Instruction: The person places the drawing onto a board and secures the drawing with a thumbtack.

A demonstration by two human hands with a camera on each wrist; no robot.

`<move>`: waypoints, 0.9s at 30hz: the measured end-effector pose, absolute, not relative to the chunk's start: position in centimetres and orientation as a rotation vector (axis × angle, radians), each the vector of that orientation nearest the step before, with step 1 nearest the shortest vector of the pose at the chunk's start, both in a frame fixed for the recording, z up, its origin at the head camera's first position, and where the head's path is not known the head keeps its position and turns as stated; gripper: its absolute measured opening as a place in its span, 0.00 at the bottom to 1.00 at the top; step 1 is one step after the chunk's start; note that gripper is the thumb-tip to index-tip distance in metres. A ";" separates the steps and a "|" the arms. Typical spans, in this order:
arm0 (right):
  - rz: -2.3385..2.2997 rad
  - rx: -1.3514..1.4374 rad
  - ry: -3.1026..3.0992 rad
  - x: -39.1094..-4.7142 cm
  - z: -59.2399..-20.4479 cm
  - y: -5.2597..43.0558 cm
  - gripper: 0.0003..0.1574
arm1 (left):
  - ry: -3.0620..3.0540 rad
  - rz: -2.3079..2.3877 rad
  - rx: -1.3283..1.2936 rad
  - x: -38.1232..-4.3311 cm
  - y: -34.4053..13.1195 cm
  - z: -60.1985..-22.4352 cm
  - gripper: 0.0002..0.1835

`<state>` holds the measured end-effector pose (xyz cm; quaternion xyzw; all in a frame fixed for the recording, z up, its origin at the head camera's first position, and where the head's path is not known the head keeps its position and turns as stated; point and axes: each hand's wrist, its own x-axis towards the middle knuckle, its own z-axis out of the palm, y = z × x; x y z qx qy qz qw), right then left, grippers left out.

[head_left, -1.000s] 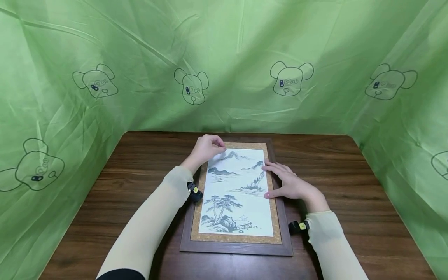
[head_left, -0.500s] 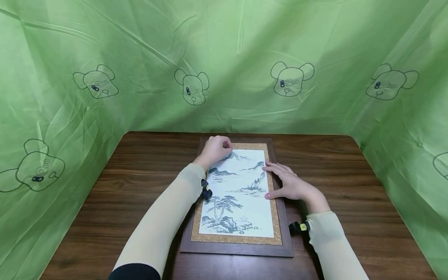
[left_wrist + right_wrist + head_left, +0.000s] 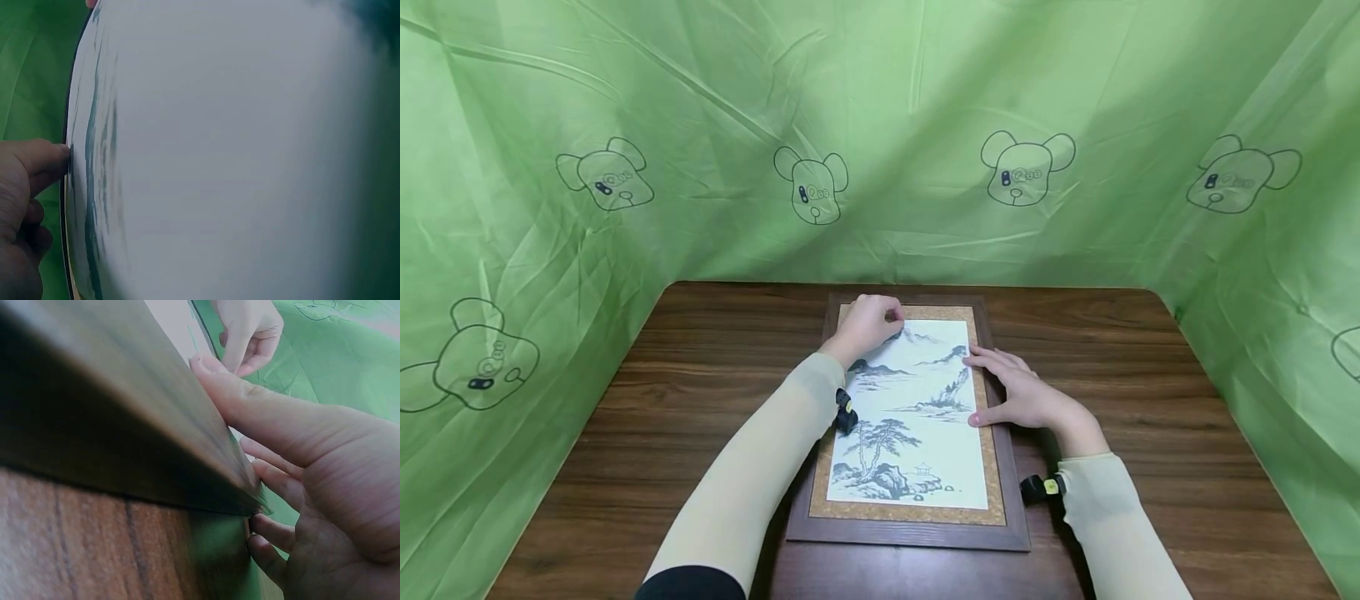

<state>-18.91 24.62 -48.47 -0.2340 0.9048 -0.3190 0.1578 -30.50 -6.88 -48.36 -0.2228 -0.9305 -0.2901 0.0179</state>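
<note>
An ink landscape print (image 3: 917, 446) lies flat on a cork board (image 3: 995, 483) within a brown wooden frame (image 3: 906, 532). My left hand (image 3: 865, 323) is at the print's top edge, left of the middle, with thumb and forefinger together and the other fingers curled. In the left wrist view this hand (image 3: 22, 212) touches the paper with a fingertip; whether something tiny is between the fingertips is hidden. My right hand (image 3: 1030, 406) rests, fingers spread, along the right side, its fingertips on the print's right edge. The right wrist view has its thumb (image 3: 250, 403) on the frame's upper side.
A dark wooden table (image 3: 715, 400) bears the frame and extends to both sides. A green cloth (image 3: 910, 125) with bear outlines hangs behind and at the sides. A small black wrist camera (image 3: 846, 414) on the left wrist is over the print's left edge.
My left hand has moved right along the print's top edge, from the left corner toward the middle. My right hand and the frame have stayed in place.
</note>
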 end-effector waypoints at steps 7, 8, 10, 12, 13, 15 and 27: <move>-0.915 -0.671 2.589 -19.0 -48.6 24.7 0.62 | -2.921 -0.842 -0.673 -30.5 -6.8 -48.3 0.05; -0.915 -0.671 2.590 -19.0 -48.6 24.7 0.62 | -2.926 -0.833 -0.670 -30.5 -6.7 -48.3 0.04; -0.913 -0.670 2.589 -19.0 -48.6 24.7 0.62 | -2.934 -0.824 -0.668 -30.6 -6.7 -48.1 0.04; -0.913 -0.669 2.586 -19.0 -48.5 24.7 0.62 | -2.937 -0.819 -0.667 -30.6 -6.7 -48.1 0.04; -0.914 -0.669 2.585 -19.0 -48.5 24.7 0.61 | -2.935 -0.814 -0.671 -30.6 -6.7 -48.1 0.04; -0.914 -0.666 2.583 -18.9 -48.4 24.7 0.61 | -2.934 -0.808 -0.678 -30.6 -6.8 -48.1 0.03; -0.923 -0.648 2.573 -19.0 -48.4 24.6 0.62 | -2.957 -0.765 -0.676 -30.6 -6.9 -48.2 0.03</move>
